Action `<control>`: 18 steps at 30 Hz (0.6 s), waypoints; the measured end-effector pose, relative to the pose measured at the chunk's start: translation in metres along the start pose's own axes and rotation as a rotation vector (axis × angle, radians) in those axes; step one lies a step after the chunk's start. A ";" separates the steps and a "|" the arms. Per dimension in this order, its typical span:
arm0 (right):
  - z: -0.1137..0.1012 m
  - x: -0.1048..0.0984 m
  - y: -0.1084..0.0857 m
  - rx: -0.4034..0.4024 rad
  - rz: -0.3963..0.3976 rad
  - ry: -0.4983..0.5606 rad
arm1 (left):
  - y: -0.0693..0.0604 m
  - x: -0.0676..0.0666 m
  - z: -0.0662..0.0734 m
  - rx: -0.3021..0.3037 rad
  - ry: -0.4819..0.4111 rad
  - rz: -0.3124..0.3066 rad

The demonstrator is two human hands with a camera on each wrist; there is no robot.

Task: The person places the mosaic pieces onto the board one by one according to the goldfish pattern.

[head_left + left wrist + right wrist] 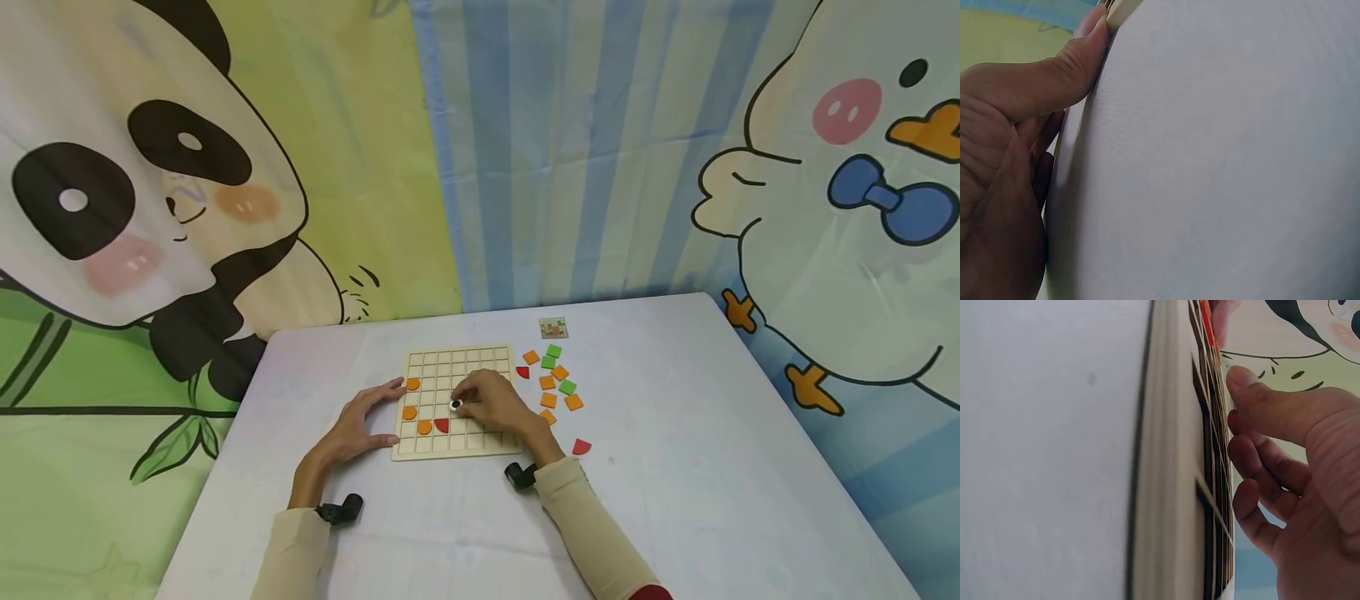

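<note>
A pale wooden board (450,360) with a grid of square cells lies flat on the table. My left hand (351,429) rests along its left edge, thumb and forefinger spread and touching the rim. Over the board's middle, my right hand (495,402) pinches a small round white piece with a black centre (456,405) between thumb and fingertips. Orange round pieces, one of them an orange disc (424,427), sit in cells on the left side. Beside that disc is a red quarter-circle piece (442,425). The right hand hides part of the grid.
Right of the board lie several orange squares (559,372), green squares (567,387) and red quarter-circle pieces (581,447). A small patterned card (553,328) lies near the back edge of the white table (712,467). Printed cloth (540,167) hangs behind.
</note>
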State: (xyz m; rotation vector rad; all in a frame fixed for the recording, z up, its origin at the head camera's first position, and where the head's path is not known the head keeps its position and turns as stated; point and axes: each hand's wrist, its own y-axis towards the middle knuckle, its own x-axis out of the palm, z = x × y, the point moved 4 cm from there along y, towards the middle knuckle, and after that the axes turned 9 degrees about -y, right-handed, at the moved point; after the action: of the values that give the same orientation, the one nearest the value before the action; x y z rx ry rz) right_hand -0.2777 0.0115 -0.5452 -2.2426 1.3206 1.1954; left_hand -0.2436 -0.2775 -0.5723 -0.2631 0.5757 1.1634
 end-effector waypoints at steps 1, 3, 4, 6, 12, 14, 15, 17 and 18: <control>-0.001 0.001 0.000 0.000 -0.005 -0.001 | 0.000 0.000 0.000 0.002 -0.002 -0.001; -0.002 0.002 0.001 -0.001 -0.013 -0.001 | 0.000 -0.001 0.001 0.003 -0.002 0.000; -0.002 0.002 0.001 -0.004 -0.015 0.002 | 0.000 -0.001 0.001 0.003 0.001 0.001; -0.003 0.003 0.002 -0.012 -0.020 0.010 | 0.000 -0.002 0.000 0.000 0.006 0.003; -0.008 0.006 0.006 -0.029 -0.039 0.022 | 0.001 -0.002 0.000 -0.007 0.008 0.001; -0.010 0.007 0.007 -0.022 -0.052 0.020 | 0.001 -0.002 0.000 -0.012 0.006 -0.003; -0.011 0.008 0.008 -0.017 -0.059 0.020 | 0.001 -0.001 0.000 -0.015 0.006 -0.004; -0.013 0.009 0.009 -0.014 -0.066 0.023 | 0.001 -0.001 0.001 -0.022 0.004 -0.006; -0.013 0.010 0.010 -0.015 -0.069 0.023 | 0.001 -0.001 0.001 -0.026 0.003 -0.007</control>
State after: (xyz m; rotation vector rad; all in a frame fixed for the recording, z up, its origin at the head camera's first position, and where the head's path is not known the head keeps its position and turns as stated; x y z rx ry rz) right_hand -0.2767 -0.0078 -0.5436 -2.2996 1.2363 1.1626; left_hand -0.2439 -0.2770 -0.5708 -0.2894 0.5623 1.1648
